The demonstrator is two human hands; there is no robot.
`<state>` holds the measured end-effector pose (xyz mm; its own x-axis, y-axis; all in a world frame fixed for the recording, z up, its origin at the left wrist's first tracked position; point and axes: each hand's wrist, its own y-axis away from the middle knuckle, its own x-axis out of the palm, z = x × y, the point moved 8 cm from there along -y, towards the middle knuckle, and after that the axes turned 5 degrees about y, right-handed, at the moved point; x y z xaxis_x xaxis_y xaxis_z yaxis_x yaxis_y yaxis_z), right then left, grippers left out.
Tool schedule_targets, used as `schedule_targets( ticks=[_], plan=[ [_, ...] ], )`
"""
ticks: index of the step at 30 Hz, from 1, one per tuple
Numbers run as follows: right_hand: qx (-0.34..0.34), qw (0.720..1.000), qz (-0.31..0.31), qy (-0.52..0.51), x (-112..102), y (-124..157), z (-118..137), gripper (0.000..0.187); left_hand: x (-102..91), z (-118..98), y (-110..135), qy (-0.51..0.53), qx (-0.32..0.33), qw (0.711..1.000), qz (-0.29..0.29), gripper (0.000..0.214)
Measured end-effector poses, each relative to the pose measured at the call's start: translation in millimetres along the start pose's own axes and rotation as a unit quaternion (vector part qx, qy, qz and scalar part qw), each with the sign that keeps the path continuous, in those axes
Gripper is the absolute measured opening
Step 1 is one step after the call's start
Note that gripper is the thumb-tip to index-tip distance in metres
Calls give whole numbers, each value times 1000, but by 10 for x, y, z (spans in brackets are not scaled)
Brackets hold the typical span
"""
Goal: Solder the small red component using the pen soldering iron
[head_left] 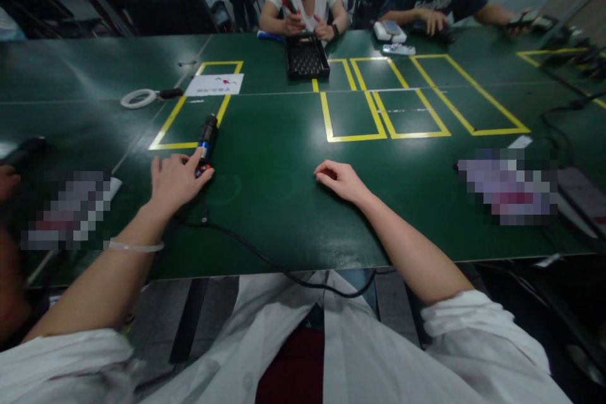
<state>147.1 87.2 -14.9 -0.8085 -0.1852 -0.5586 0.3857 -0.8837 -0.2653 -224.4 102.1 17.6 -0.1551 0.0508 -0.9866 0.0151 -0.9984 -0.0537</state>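
My left hand [173, 183] lies on the green table with its fingers spread. Its index finger touches a black cylindrical tool [207, 132] with a blue band, and the thumb rests by the tool's red-and-orange near end. I cannot tell the tool's exact kind. A black cord [237, 237] runs from below this hand over the table edge. Loosely curled, my right hand [343, 180] rests on bare tabletop, with nothing visible in its fingers.
Yellow tape rectangles [355, 137] mark the green table [279, 214]. A white printed card [215, 84], a coiled white cable [138, 98] and a black tray [307, 58] lie farther off. Blurred-out items [506, 189] flank me. Across sit two people, one holding a red-and-black tool [288, 2].
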Motion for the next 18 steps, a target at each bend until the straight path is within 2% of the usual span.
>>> schedule_targets(
  ticks=[5, 10, 13, 18],
  plan=[
    [-1, 1000, 2, 0, 9, -4, -1, 19, 111, 594, -128, -39, -64, 996, 53, 71],
    [0, 1000, 6, -4, 11, -3, -3, 20, 189, 1025, -260, -54, -98, 989, 95, 71],
    [1, 1000, 8, -3, 12, 0, -4, 19, 193, 1126, -286, -62, -108, 988, 95, 68],
    [0, 1000, 12, -2, 16, -4, 6, 18, 51, 989, -215, -36, -128, 991, 12, 65]
  ],
)
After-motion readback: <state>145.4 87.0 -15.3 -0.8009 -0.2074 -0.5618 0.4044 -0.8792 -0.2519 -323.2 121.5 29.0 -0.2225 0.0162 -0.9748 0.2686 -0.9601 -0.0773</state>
